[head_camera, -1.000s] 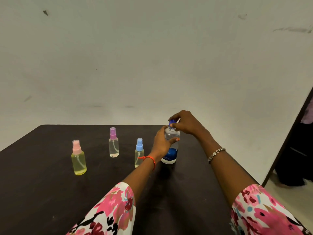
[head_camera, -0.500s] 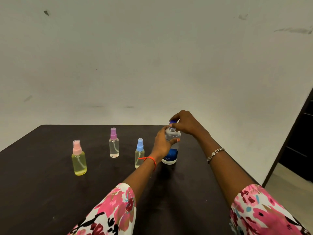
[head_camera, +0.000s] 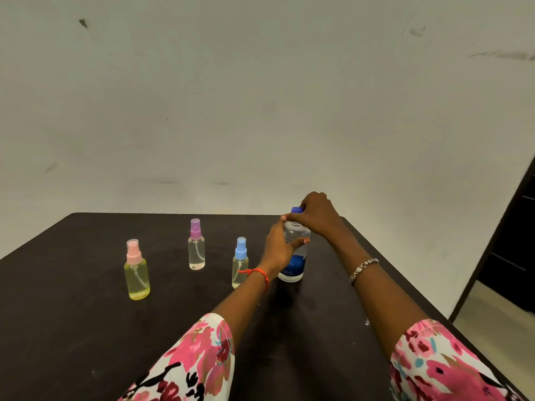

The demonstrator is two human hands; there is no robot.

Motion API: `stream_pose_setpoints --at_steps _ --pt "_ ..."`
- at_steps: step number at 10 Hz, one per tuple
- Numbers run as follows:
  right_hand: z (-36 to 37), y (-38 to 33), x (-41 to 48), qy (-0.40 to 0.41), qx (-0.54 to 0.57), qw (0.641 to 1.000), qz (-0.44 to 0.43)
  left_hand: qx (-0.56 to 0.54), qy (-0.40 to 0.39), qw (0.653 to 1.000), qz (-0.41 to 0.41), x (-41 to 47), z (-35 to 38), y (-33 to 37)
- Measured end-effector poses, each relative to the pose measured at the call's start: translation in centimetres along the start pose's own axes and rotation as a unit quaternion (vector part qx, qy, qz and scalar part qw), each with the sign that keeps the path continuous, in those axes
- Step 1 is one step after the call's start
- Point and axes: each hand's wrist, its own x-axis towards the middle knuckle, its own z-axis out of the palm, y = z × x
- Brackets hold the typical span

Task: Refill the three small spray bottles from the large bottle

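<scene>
The large clear bottle (head_camera: 296, 256) with a blue label stands upright on the dark table (head_camera: 72, 328). My left hand (head_camera: 278, 250) is wrapped around its body. My right hand (head_camera: 317, 212) pinches the blue cap (head_camera: 297, 210), which sits just above the bottle's open neck. Three small spray bottles stand to the left: a yellow one with a pink top (head_camera: 136, 270), a clear one with a purple top (head_camera: 196, 245) farther back, and a pale one with a blue top (head_camera: 240, 263) right beside my left wrist.
A plain pale wall (head_camera: 260, 111) rises behind the table. The table's right edge runs diagonally past my right forearm. A dark doorway (head_camera: 515, 241) and light floor lie at the far right.
My right hand has lifted the blue cap slightly off the large bottle's neck. My left hand stays on the bottle, and the spray bottles have not moved.
</scene>
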Motion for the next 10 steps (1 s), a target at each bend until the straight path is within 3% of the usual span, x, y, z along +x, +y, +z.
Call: stream_pose_setpoints --at_steps 2,6,9,10 --pt "-0.4 0.7 -0.4 -0.026 0.032 0.999 -0.028 -0.006 0.003 1.0 0.0 -0.1 0.0 0.1" --pt "1.1 0.0 -1.5 0.022 0.007 0.999 0.031 -0.052 0.005 0.998 -0.018 -0.2 0.1 0.5" --pt "-0.8 -1.3 -5.2 -0.015 0.081 0.995 0.057 0.103 -0.059 0.991 -0.056 -2.5 -2.6 2.0" --pt "-1.0 -2.0 -6.3 0.014 0.064 0.996 0.057 0.163 -0.028 0.986 -0.005 -3.7 -3.7 2.4"
